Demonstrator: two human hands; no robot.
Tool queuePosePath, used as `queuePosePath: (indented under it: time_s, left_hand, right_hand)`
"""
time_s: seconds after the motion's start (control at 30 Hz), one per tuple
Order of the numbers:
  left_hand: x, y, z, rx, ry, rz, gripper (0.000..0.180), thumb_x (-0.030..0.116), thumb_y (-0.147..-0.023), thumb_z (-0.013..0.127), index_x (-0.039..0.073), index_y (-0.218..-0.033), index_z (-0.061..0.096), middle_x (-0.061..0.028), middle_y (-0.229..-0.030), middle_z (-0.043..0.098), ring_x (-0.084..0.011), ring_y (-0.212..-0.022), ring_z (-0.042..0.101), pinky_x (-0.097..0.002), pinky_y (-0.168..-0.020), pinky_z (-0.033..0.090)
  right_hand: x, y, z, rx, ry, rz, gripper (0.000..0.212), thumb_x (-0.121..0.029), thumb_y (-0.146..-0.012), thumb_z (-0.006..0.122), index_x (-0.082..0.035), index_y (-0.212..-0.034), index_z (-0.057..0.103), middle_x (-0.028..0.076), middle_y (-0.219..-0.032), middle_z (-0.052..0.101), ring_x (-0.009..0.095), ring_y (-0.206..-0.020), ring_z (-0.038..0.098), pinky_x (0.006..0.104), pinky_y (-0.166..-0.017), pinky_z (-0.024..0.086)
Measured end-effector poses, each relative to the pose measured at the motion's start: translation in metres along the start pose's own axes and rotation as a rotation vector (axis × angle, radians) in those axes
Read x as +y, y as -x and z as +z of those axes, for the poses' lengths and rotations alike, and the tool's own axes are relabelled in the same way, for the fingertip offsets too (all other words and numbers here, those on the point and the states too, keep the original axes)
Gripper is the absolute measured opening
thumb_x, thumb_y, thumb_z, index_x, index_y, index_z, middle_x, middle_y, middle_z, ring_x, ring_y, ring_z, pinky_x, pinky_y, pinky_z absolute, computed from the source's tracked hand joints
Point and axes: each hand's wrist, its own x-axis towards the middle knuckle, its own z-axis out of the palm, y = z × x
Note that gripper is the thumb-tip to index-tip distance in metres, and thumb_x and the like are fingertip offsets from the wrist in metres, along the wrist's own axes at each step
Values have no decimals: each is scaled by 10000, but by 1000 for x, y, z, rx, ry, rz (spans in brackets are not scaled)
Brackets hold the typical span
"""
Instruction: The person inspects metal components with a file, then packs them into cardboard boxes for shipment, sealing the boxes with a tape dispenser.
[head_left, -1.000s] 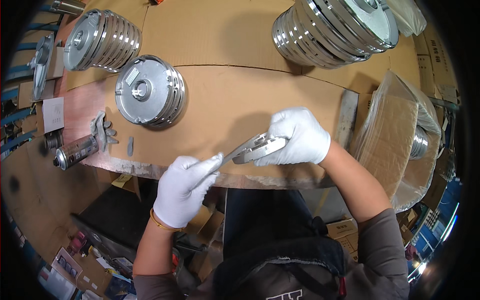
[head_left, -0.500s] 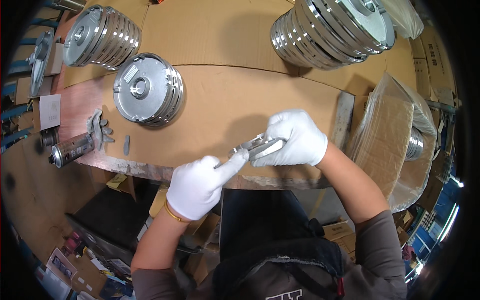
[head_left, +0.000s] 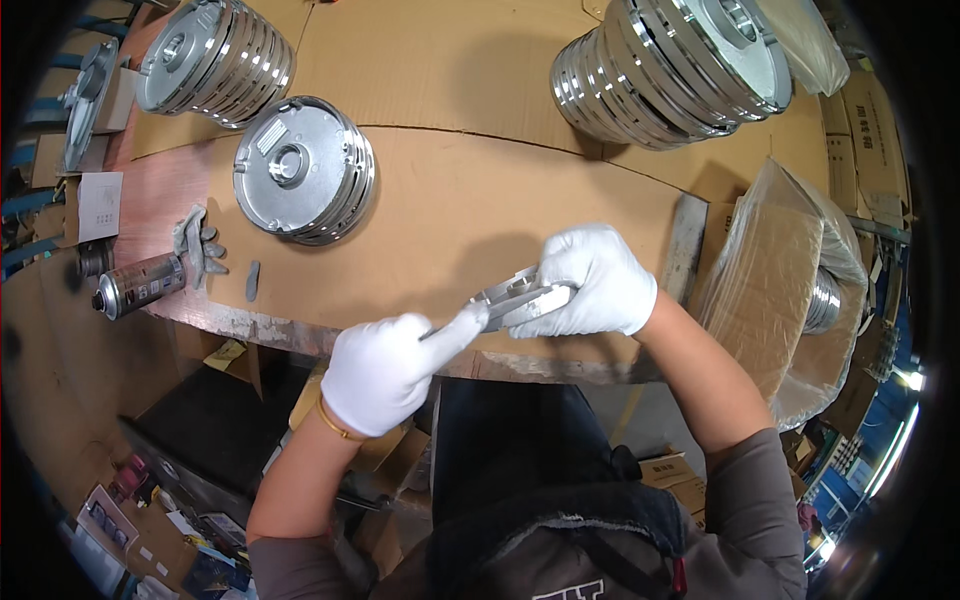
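My right hand (head_left: 590,280), in a white glove, grips a silver cast-metal part (head_left: 515,288) above the front of the table. The part is tilted and seen nearly edge-on, so its full shape is hidden. My left hand (head_left: 385,365), gloved in white too, is closed, with its index finger stretched to the part's left edge. A thin dark tip (head_left: 430,333) shows by that hand's thumb; what it belongs to is hidden in the fingers. Left of the hands stands a short stack of round silver metal discs (head_left: 305,170).
Taller stacks of discs stand at the back left (head_left: 215,60) and back right (head_left: 670,70). A spray can (head_left: 140,285), a grey glove (head_left: 200,245) and a small grey strip (head_left: 253,281) lie at left. A plastic-lined carton (head_left: 775,280) is beyond the table's right edge.
My left hand has shifted slightly left and down, its index finger still at the part's edge. The part's tilt has changed a little in my right hand. The whole view has shifted slightly.
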Motion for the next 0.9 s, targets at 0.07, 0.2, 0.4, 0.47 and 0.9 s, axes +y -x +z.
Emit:
queuePosePath:
  time_s: [0.07,0.2,0.4,0.47,0.9]
  left_hand:
    - [0,9,-1,-52,-16,-55,537,-7,-652,536,162,-1151,643,-51,-635,480,-226,-513,505,-335,-487,422]
    - [3,13,-2,7,-47,-67,462,81,-742,558,235,-1172,627,-39,-580,428,-222,-462,488,-344,-455,423]
    - [12,1,2,30,-18,-83,538,-10,-646,534,178,-1136,652,-56,-615,453,-235,-499,494,-343,-475,416]
    - [12,-3,5,41,-1,-72,551,-14,-643,529,194,-1139,650,-58,-611,440,-237,-494,490,-344,-471,414]
    - [11,-3,5,72,-15,-69,544,-16,-645,530,197,-1131,650,-55,-600,439,-236,-488,491,-345,-474,425]
  right_hand:
    - [-1,-1,2,34,2,-38,352,-347,-519,867,-113,-588,613,22,-541,507,183,-479,515,268,-473,427]
    - [-4,-4,-1,-4,52,-12,371,-404,-557,815,-121,-559,576,31,-554,500,209,-512,521,296,-489,432]
    - [-6,-3,0,-19,43,32,411,-464,-600,761,-125,-532,538,39,-565,496,237,-540,524,323,-504,437]
    - [-7,-5,1,-22,51,29,410,-461,-602,761,-125,-529,537,39,-563,495,237,-537,521,323,-503,436]
    - [0,-6,-1,-29,-65,83,388,-424,-584,789,-112,-544,562,44,-566,512,236,-535,522,321,-507,436]
